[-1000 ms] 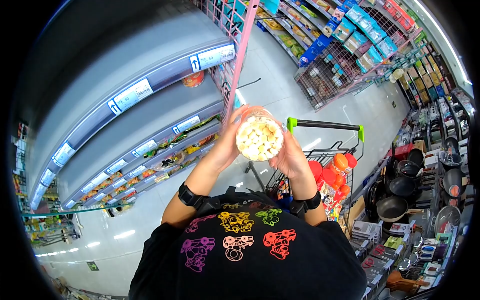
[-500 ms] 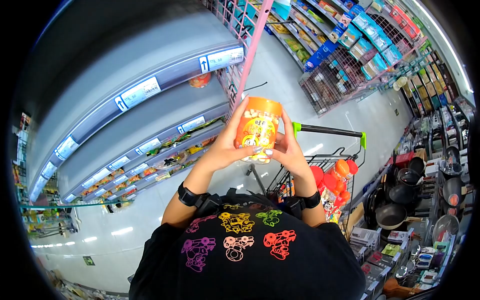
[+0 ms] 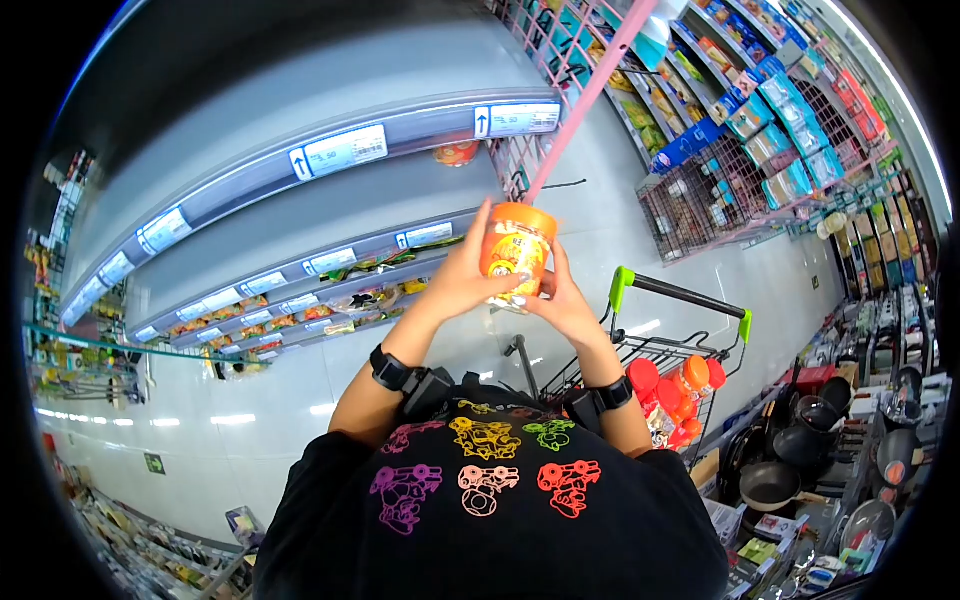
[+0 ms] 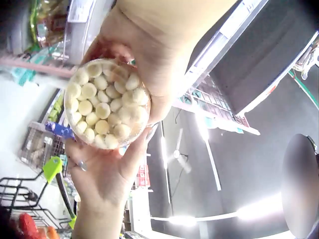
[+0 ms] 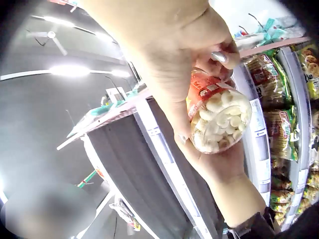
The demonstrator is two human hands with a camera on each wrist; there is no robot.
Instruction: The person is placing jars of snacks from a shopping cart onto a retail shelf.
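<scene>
— What takes up the most room?
— The grey shelf (image 3: 400, 150) with price tags, on the person's left. On their right stands a cart (image 3: 690, 300) with red-lidded jars (image 3: 665, 385) in it, parked close, within arm's reach I'd say.

— And the jar?
— The orange jar (image 3: 516, 250) is held up in the air in front of the chest, between shelf and cart and touching neither. It's tipped so the label faces the person, probably for reading; the wrist views look up at its clear bottom (image 4: 107, 104), packed with pale round snacks.

— How is it held?
— The left hand (image 3: 460, 285) wraps its fingers round one side and the right hand (image 3: 560, 305) curls round the other. Gripped from opposite sides, it likely sits steadier.
</scene>
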